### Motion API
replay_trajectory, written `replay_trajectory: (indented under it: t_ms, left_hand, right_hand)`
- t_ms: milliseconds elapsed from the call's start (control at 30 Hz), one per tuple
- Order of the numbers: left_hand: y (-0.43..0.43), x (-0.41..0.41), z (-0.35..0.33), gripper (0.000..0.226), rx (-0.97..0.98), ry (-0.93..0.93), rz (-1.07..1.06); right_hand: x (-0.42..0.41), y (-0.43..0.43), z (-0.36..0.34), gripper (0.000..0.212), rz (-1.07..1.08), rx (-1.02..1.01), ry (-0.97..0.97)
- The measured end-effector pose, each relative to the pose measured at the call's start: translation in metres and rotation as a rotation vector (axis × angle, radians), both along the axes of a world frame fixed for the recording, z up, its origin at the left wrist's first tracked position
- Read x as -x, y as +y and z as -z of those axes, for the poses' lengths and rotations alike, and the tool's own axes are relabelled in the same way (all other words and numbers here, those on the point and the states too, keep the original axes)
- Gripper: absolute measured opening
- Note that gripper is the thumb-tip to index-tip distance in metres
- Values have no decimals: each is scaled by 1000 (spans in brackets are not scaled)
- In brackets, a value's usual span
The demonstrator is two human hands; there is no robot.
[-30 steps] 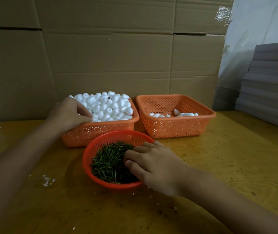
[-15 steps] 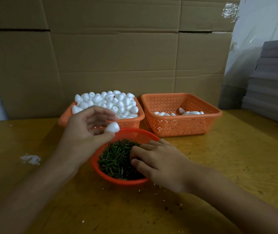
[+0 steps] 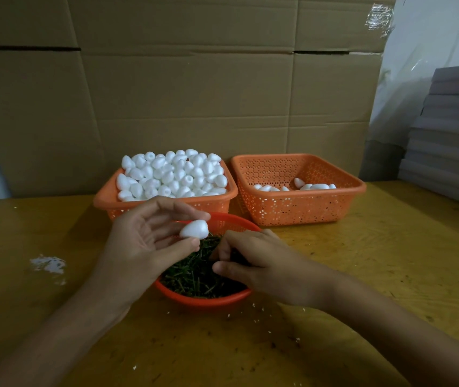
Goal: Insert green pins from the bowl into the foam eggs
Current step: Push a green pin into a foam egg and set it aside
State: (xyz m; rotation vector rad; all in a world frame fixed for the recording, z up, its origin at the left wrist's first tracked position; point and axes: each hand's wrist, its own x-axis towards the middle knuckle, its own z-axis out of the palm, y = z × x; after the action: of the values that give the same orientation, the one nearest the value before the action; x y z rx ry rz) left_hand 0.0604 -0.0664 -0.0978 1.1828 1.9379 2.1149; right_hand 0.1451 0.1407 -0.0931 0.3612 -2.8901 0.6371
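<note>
A round orange bowl of green pins sits on the table in front of me. My left hand pinches one white foam egg between thumb and fingers, just above the bowl's far left rim. My right hand is down in the bowl with its fingertips curled among the pins; whether it holds a pin is hidden. Behind the bowl, an orange basket is heaped with foam eggs.
A second orange basket at the back right holds a few white eggs. Cardboard sheets stand as a wall behind the baskets. Grey boards are stacked at the right. White foam crumbs lie on the yellow table.
My left hand took an egg out of the full basket and brought it back over the bowl. My right hand stayed in the pins, its fingertips curling in.
</note>
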Motion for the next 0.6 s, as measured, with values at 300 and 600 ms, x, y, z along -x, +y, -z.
replay_trajectory:
  t_ms: [300,600]
  left_hand:
    - [0,-3,-1,32,9,52,-18]
    - [0,-5,0,46,-40,-5,-7]
  right_hand:
    - [-1,0,-5,9,-32,64,-33]
    - [0,0,-7,16,-48,58,-54]
